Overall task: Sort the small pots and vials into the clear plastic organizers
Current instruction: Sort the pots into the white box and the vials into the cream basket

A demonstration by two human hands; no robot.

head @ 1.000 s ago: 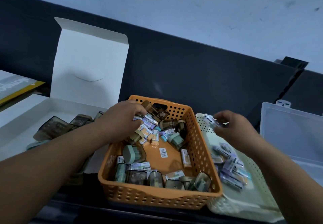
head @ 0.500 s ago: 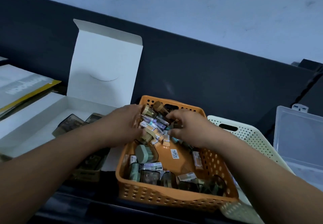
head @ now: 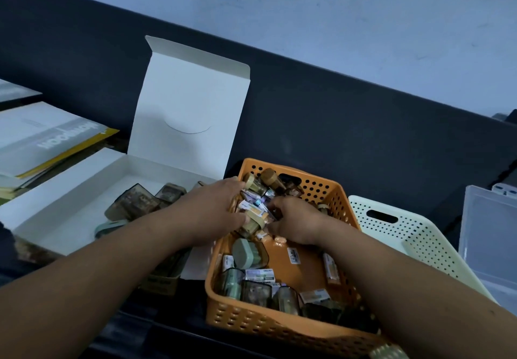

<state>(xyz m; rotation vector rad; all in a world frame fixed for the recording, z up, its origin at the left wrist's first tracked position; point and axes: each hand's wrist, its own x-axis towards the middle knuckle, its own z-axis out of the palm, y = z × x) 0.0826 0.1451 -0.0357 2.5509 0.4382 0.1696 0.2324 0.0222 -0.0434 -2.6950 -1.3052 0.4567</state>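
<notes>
Here, the open white carton [head: 70, 204] lay left of the orange basket [head: 268, 328], the cream basket [head: 436, 249] just beside its right wall and the clear plastic organizer [head: 492, 235] further right. At the orange basket's far end our left hand [head: 209, 213] was curled round a clutch of vials [head: 253, 206], while our right hand [head: 299, 227] dug fingertips into the same heap, holding what we could not tell. We judged that lifting so loose a bundle could let vials slip and scatter among the small pots [head: 256, 293] at the basket's near wall.
</notes>
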